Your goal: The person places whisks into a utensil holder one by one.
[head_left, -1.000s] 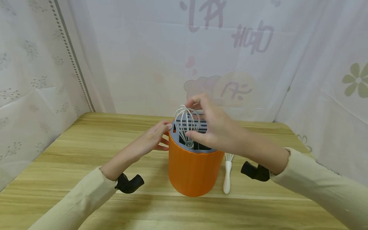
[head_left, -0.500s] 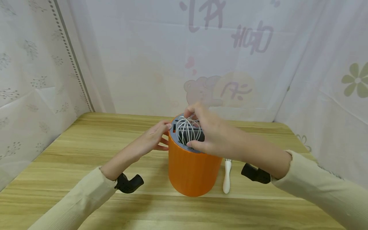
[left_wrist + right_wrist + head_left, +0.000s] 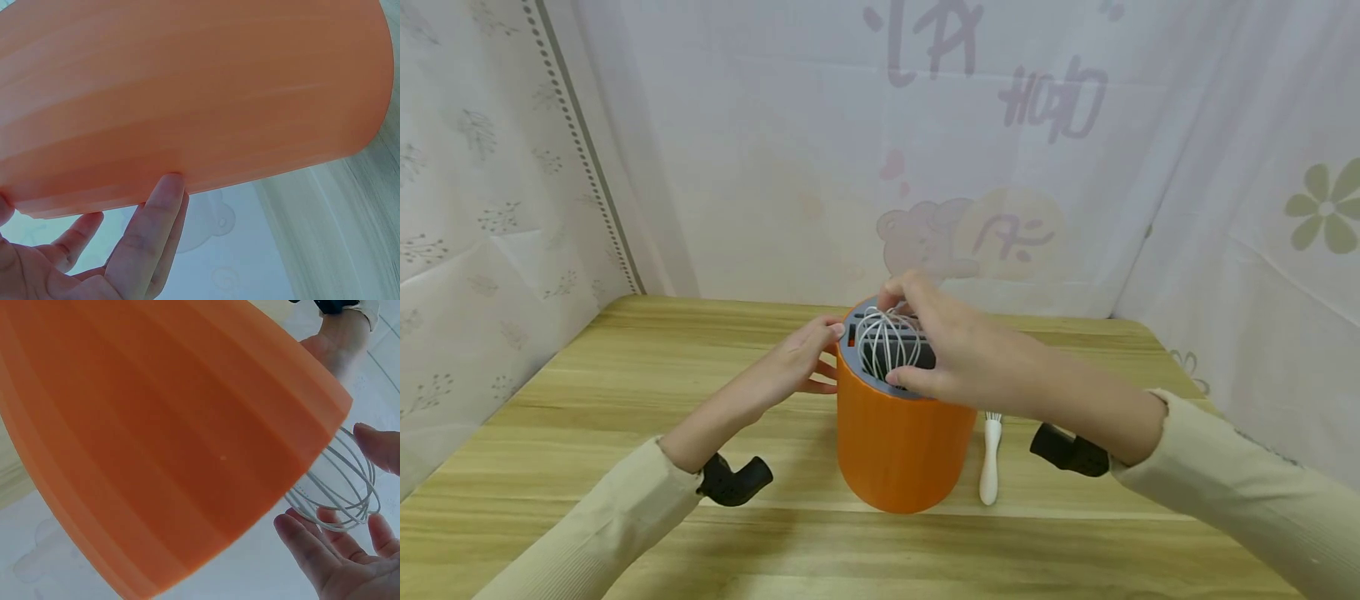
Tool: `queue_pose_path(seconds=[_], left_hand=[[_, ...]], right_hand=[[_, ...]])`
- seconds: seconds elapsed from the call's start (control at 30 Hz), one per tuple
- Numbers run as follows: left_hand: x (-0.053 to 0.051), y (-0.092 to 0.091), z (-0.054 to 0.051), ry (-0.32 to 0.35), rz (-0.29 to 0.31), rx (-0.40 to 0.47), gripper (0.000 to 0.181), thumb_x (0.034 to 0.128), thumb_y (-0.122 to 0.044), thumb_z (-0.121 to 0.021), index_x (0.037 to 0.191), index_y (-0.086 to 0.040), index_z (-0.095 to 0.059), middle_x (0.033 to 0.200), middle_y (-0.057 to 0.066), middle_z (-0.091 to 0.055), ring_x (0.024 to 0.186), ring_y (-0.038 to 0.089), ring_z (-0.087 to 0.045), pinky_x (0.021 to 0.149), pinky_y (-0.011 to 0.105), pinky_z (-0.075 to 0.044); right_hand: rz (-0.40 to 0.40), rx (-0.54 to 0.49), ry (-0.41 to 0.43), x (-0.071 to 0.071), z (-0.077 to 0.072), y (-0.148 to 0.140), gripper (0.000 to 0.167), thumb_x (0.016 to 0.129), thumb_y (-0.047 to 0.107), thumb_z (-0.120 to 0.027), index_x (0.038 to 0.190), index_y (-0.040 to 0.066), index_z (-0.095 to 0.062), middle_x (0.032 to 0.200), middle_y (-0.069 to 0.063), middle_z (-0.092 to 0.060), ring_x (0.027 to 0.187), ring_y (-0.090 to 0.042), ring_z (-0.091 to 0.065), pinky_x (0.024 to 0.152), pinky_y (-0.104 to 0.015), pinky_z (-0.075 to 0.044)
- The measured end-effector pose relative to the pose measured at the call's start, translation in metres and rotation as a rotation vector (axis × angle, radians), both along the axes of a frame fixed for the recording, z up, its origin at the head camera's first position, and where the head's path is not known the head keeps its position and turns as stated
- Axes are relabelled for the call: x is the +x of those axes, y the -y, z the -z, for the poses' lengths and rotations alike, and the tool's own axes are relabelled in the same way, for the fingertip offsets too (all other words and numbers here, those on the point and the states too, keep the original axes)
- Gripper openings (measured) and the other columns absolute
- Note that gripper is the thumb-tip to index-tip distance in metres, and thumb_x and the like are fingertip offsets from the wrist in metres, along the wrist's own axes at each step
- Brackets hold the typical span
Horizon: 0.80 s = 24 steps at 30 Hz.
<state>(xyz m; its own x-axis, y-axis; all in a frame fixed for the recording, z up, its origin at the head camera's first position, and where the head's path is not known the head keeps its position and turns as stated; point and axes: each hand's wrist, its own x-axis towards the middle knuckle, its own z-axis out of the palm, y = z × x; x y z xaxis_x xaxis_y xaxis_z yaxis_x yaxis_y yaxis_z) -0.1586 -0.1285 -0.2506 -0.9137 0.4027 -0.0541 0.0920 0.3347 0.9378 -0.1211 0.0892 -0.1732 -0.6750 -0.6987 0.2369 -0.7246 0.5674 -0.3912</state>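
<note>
An orange round holder (image 3: 902, 454) with a grey slotted top stands upright on the table. My left hand (image 3: 797, 358) touches it from the left, thumb at the rim; the left wrist view shows nearly straight, spread fingers (image 3: 149, 234) against its wall (image 3: 200, 94). Wire loops of a whisk (image 3: 887, 350) rise from the top's large opening, the rest hidden inside. With thumb and fingers my right hand (image 3: 958, 346) holds these loops. In the right wrist view, that hand (image 3: 356, 565) is around the wires (image 3: 340, 503) projecting past the holder's rim (image 3: 325, 440).
A second whisk with a white handle (image 3: 990, 462) lies on the wooden table (image 3: 700, 550), just right of the holder, its wire end partly hidden. Printed white cloth (image 3: 760, 167) hangs behind the table and along both sides.
The whisk in my right hand has moved down into the holder, its loops now lower at the opening. My right hand has lowered with it. The left hand has stayed at the holder's left side.
</note>
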Motion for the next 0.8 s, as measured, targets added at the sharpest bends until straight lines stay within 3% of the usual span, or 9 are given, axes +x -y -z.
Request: queue_pose_path(seconds=[0.2,0.4,0.63,0.8], left_hand=[[0.000,0.000,0.000,-0.008,0.000,-0.003,0.044,0.0999,-0.033,-0.027,0.133,-0.006,-0.036,0.117,0.021,-0.050,0.090,0.026,-0.062,0.084,0.040,-0.054],[0.001,0.000,0.000,-0.007,-0.005,-0.011,0.043,0.1001,-0.034,-0.026,0.132,-0.007,-0.036,0.118,0.020,-0.050,0.091,0.026,-0.061,0.085,0.041,-0.054],[0.001,0.001,0.000,-0.011,0.008,-0.012,0.045,0.1004,-0.035,-0.026,0.133,-0.006,-0.035,0.119,0.020,-0.049,0.094,0.028,-0.061,0.087,0.043,-0.052],[0.001,0.001,0.000,-0.013,0.010,-0.016,0.045,0.1006,-0.037,-0.027,0.134,-0.007,-0.036,0.119,0.020,-0.048,0.094,0.027,-0.061,0.088,0.043,-0.052]], right_hand=[[0.053,-0.013,0.074,0.001,-0.011,-0.007,0.047,0.086,0.031,-0.066,0.123,0.015,-0.042,0.125,0.001,-0.051,0.119,-0.020,-0.050,0.098,-0.042,-0.045],[0.178,-0.090,0.051,-0.011,-0.025,-0.027,0.038,0.092,0.037,-0.056,0.124,0.019,-0.047,0.130,0.002,-0.052,0.123,-0.028,-0.047,0.098,-0.053,-0.042],[0.335,-0.210,0.102,-0.031,-0.031,-0.051,0.041,0.092,0.039,-0.055,0.124,0.014,-0.048,0.129,-0.004,-0.049,0.119,-0.029,-0.051,0.099,-0.051,-0.042],[0.398,-0.187,0.123,-0.046,-0.024,-0.066,0.048,0.091,0.042,-0.054,0.127,0.010,-0.045,0.131,-0.007,-0.048,0.118,-0.029,-0.050,0.100,-0.050,-0.041]])
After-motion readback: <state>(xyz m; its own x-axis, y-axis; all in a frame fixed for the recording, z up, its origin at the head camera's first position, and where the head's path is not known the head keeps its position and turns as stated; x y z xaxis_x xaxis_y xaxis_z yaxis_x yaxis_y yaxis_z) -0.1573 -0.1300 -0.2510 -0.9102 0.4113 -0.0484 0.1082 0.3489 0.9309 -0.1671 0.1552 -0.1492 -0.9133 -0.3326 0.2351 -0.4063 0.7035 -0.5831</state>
